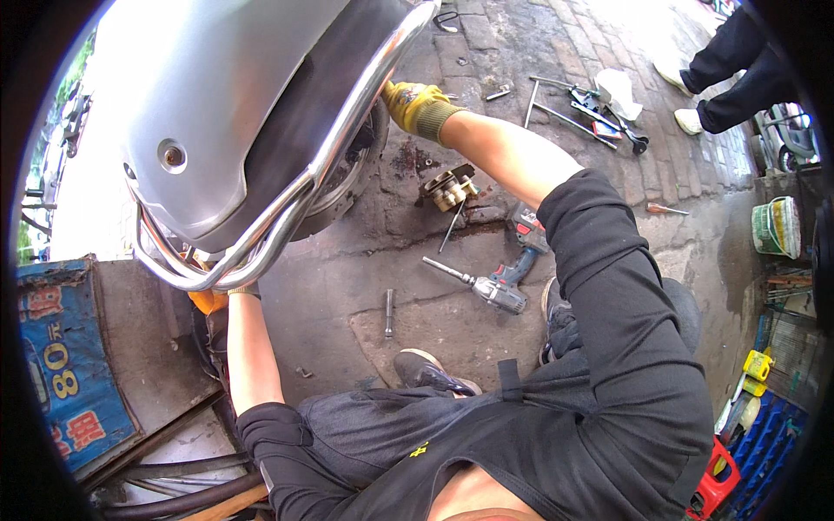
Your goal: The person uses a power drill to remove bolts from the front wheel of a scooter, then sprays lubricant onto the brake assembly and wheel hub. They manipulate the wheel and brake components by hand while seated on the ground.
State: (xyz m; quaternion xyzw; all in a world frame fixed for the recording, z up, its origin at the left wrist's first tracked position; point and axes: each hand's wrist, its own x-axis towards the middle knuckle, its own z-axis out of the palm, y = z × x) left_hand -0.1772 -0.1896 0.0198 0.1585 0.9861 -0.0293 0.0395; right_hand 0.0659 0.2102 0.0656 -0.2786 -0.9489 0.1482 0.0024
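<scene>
A silver scooter's body panel [195,124] with a chrome tubular guard bar [345,124] fills the upper left. My right hand [417,109], in a yellow glove, reaches to the scooter's far side by the bar; its fingers are partly hidden behind it. My left hand [242,288] is under the lower bend of the guard bar, mostly hidden, with the glove's cuff showing. On the ground between my arms lie a cordless impact wrench [502,286] with a long socket extension, a separate dark socket tool [389,312] and a dirty brass-coloured metal part [448,190].
Metal rods, a T-handle wrench [533,104] and a screwdriver [664,208] lie on the paving. A person's legs [723,78] stand at the upper right, above a white bucket [775,228]. A metal cabinet [150,325] with a blue sign borders the left.
</scene>
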